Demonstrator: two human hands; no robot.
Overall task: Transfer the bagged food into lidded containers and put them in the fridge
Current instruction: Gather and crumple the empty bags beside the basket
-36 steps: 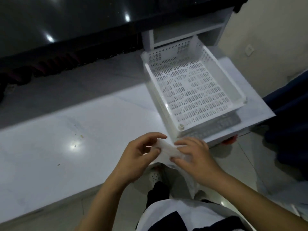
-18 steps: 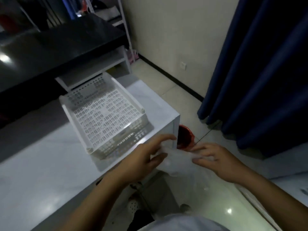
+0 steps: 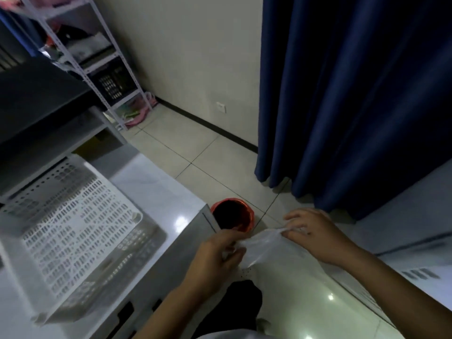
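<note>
The left hand (image 3: pixel 215 253) and the right hand (image 3: pixel 315 233) each pinch an edge of a thin, translucent white plastic bag (image 3: pixel 266 245), stretching it between them above the pale tiled floor (image 3: pixel 195 152). A round red plastic bin (image 3: pixel 232 214) stands just beyond the bag, beside the white counter (image 3: pixel 156 192) bearing a white perforated plastic tray (image 3: pixel 73 223).

Nothing readable anywhere here, honestly. The clear plastic bag (image 3: pixel 266 245) pinched between both hands has no print on it, the white slotted basket (image 3: pixel 73 231) to its left is blank, and the red bin (image 3: pixel 232 214) just beyond the bag shows no label or logo.
</note>
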